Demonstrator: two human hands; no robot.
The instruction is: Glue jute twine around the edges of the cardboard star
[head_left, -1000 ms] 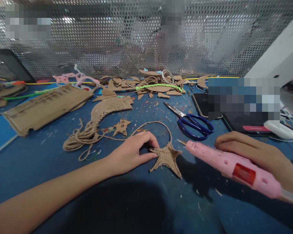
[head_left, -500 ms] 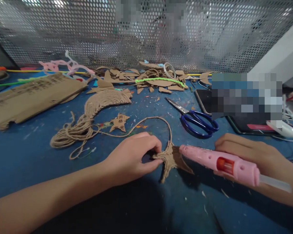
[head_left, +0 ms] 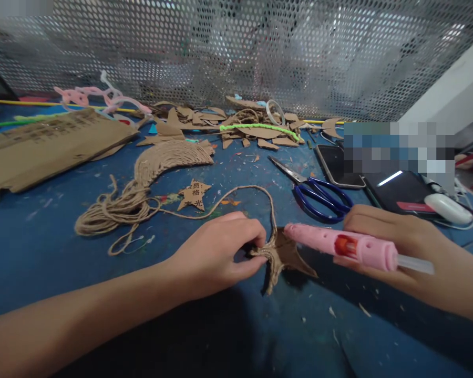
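My left hand (head_left: 228,247) pinches one point of a cardboard star (head_left: 294,254) between thumb and fingers. Twine covers the star's left part, while its right part is bare cardboard. From its upper edge a strand of twine (head_left: 246,187) loops back to a loose bundle of twine (head_left: 114,212) on the left. My right hand (head_left: 394,241) is closed round a pink hot glue gun (head_left: 339,244) with a clear glue stick in its back end. The gun's nozzle is over the star's upper right edge; whether it touches cannot be made out.
Blue-handled scissors (head_left: 315,194) lie beyond my right hand, near two phones (head_left: 339,165). A small printed cardboard star (head_left: 195,194) and a twine-covered crescent (head_left: 169,157) lie left of centre. Cardboard scraps (head_left: 197,121) line the mesh panel (head_left: 236,58). A large cardboard piece (head_left: 51,142) is at left.
The glue gun in my right hand has shifted slightly left and up, its back end most. The star is turned slightly in my left hand. The camera view has moved a little.
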